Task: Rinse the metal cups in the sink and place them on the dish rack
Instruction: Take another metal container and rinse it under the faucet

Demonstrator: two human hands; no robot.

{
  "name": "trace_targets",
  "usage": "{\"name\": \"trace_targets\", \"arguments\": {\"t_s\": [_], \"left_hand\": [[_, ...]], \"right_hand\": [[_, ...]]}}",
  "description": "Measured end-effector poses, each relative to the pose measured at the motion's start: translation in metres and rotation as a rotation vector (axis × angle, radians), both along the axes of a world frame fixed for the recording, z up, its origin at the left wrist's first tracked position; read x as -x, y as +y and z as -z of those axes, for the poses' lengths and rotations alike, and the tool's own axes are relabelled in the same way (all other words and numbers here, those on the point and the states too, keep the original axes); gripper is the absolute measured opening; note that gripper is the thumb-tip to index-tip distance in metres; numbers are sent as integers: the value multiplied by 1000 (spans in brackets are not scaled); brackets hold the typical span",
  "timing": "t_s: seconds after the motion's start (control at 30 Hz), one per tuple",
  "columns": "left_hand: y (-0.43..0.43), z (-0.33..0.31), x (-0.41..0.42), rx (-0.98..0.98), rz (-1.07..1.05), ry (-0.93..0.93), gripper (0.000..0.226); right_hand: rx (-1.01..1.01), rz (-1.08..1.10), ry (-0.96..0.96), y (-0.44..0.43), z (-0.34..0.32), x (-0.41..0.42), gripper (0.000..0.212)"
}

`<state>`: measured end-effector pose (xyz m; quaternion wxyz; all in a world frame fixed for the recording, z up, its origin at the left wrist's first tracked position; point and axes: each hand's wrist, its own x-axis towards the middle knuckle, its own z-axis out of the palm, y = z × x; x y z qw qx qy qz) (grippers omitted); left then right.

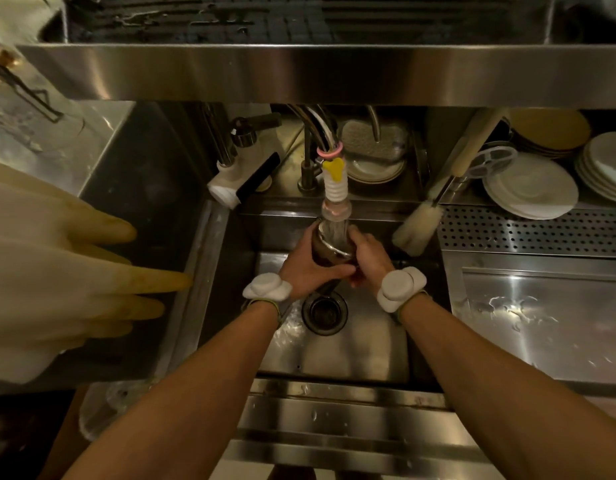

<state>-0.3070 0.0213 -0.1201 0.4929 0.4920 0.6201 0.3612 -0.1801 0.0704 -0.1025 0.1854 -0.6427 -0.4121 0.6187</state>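
A metal cup (330,245) is held over the sink (334,351), right under the tap's white ribbed nozzle (336,188). Water runs from the nozzle into the cup's open mouth. My left hand (308,268) wraps the cup's left side and bottom, its fingers curled beneath. My right hand (370,259) grips the cup's right side. Both wrists carry white bands. The lower part of the cup is hidden by my fingers. The dish rack, a perforated steel shelf (528,232), lies to the right of the sink with plates behind it.
A drain (324,311) sits below my hands. A bottle brush (419,225) leans at the sink's back right. Stacked plates (531,188) fill the right back. A wet steel tray (541,320) lies right. Pale rubber gloves (57,271) hang at left. A steel shelf (317,72) overhangs.
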Motion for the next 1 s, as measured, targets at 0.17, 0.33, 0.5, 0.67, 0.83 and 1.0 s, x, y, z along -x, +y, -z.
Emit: {"name": "trace_targets", "arguments": {"t_s": [0.17, 0.33, 0.5, 0.67, 0.83, 1.0], "left_hand": [[7, -1, -6, 57, -114, 71, 60], [8, -2, -3, 24, -192, 226, 40], [3, -4, 8, 28, -491, 439, 34], [7, -4, 22, 145, -517, 355, 38], [14, -19, 17, 123, -461, 331, 37], [35, -52, 29, 25, -499, 390, 47]], "right_hand": [[-58, -10, 117, -10, 4, -4, 84], [-28, 92, 198, -7, 12, -5, 90], [87, 144, 370, -11, 18, 5, 71], [-186, -5, 70, -11, 10, 4, 93], [-256, -32, -7, -15, 9, 1, 103], [-359, -128, -77, -12, 0, 0, 108]]}}
